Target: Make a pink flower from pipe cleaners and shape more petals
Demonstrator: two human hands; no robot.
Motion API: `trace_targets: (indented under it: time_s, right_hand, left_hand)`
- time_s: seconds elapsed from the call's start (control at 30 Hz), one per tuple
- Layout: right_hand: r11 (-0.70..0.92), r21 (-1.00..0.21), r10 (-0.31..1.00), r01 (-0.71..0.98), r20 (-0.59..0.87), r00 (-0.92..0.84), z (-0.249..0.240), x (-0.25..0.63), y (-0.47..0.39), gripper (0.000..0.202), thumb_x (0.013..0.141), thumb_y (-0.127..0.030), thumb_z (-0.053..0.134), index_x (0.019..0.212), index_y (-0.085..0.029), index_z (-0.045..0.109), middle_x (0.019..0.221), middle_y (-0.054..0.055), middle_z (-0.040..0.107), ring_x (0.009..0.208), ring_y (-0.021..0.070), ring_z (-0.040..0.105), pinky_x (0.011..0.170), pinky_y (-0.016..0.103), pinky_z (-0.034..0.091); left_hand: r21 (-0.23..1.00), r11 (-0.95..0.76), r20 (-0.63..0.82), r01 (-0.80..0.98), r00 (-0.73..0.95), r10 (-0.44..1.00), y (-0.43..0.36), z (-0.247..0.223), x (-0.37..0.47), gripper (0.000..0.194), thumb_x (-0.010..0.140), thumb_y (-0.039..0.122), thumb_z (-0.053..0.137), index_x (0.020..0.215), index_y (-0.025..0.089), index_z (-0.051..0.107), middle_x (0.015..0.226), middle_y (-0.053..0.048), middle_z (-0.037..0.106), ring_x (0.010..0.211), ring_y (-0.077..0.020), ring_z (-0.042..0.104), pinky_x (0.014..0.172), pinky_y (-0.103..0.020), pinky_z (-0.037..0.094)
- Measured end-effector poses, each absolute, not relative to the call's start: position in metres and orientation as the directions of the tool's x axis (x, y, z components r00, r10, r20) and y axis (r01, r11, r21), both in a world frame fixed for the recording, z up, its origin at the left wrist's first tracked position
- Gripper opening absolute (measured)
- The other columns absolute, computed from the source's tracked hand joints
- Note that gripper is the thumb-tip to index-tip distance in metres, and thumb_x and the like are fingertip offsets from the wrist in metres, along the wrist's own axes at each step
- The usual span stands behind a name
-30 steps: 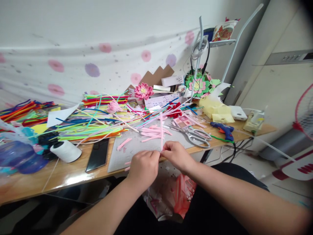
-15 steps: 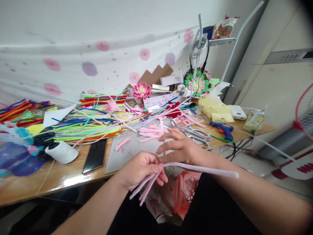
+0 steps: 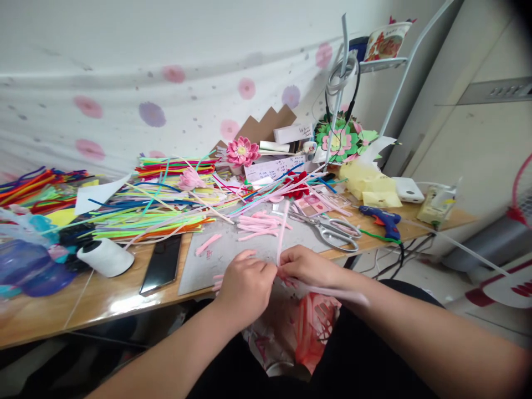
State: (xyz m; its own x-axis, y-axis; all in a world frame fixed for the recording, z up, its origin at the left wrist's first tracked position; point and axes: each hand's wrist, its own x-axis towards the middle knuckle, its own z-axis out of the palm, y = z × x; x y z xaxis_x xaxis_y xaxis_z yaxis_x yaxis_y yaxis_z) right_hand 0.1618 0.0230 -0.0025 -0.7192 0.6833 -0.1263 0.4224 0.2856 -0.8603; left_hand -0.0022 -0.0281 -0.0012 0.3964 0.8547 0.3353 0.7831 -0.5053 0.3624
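My left hand (image 3: pixel 249 285) is closed around pink pipe cleaners, whose short ends show to the left of its knuckles. Against it, my right hand (image 3: pixel 305 265) pinches at the same spot, the fingertips of both hands meeting. One pale pink pipe cleaner (image 3: pixel 283 230) rises upright from between them. Another long length, blurred, trails right beneath my right wrist. Exactly how the strands cross is hidden by my fingers. Behind the hands, a pile of short pink pipe cleaner pieces (image 3: pixel 258 223) lies on a grey board (image 3: pixel 233 244). Scissors (image 3: pixel 332 231) rest right of the pile.
Bundles of coloured pipe cleaners (image 3: pixel 153 224) cover the table's left and back. A phone (image 3: pixel 161 266) and a white thread spool (image 3: pixel 106 257) lie left. At right is a blue glue gun (image 3: pixel 381 220). A pink pipe-cleaner flower (image 3: pixel 241 151) stands behind. Below is a red bag (image 3: pixel 313 327).
My right hand has closed from spread fingers into a pinch beside my left. My left hand has turned knuckles up. One pipe cleaner now stands upright; the trailing length has swung lower.
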Motion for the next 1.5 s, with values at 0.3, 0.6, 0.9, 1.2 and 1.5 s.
trace_targets:
  time_s: [0.3,0.6,0.9,1.2,1.5]
  right_hand:
    - [0.932,-0.362,0.238,0.021,0.567,-0.789,0.017,0.178,0.020,0.022,0.083,-0.012,0.049,0.099,-0.020,0.062,0.105,0.009,0.061,0.099,0.0167,0.053,0.085,0.032,0.042]
    - [0.935,-0.347,0.218,0.068,0.415,-0.883,0.026,0.175,0.023,0.012,0.083,-0.013,0.049,0.090,-0.015,0.059,0.089,0.008,0.061,0.088,0.0165,0.053,0.080,0.029,0.042]
    - [0.520,-0.608,0.775,0.600,0.041,-0.631,-0.002,0.147,0.025,0.017,0.070,-0.010,0.043,0.056,-0.015,0.051,0.055,0.000,0.049,0.055,0.0113,0.044,0.053,0.023,0.032]
    - [0.745,-0.656,0.500,0.120,0.431,-0.751,0.015,0.176,0.036,0.012,0.080,-0.018,0.055,0.087,-0.014,0.064,0.090,0.007,0.063,0.081,0.0136,0.056,0.073,0.026,0.044]
    - [0.865,-0.490,0.351,0.109,0.434,-0.830,0.022,0.173,0.021,0.008,0.080,-0.012,0.054,0.078,-0.014,0.061,0.077,0.006,0.061,0.076,0.0145,0.054,0.072,0.027,0.041]
  left_hand:
    - [0.956,0.268,-0.292,0.124,0.285,0.913,-0.043,-0.002,-0.011,0.020,0.073,0.032,0.060,0.071,0.013,0.058,0.074,-0.010,0.070,0.066,-0.0195,0.065,0.061,-0.030,0.048]
    - [0.914,0.403,-0.364,-0.057,0.326,0.872,-0.038,0.003,-0.005,0.023,0.063,0.031,0.069,0.068,0.011,0.058,0.063,-0.010,0.068,0.054,-0.0169,0.063,0.057,-0.029,0.047]
    - [0.462,-0.371,0.356,0.805,0.215,0.909,-0.030,-0.017,0.002,0.019,0.073,0.012,0.050,0.057,0.020,0.056,0.056,-0.004,0.057,0.060,-0.0179,0.052,0.084,-0.039,0.037]
    - [0.954,0.104,-0.180,0.283,0.259,0.949,-0.031,-0.006,-0.005,0.018,0.078,0.030,0.055,0.073,0.014,0.060,0.077,-0.007,0.069,0.069,-0.0181,0.064,0.065,-0.029,0.046]
    - [0.966,0.178,-0.225,0.190,0.268,0.937,-0.037,0.002,-0.004,0.014,0.073,0.027,0.059,0.071,0.014,0.060,0.073,-0.007,0.069,0.069,-0.0194,0.064,0.065,-0.031,0.048]
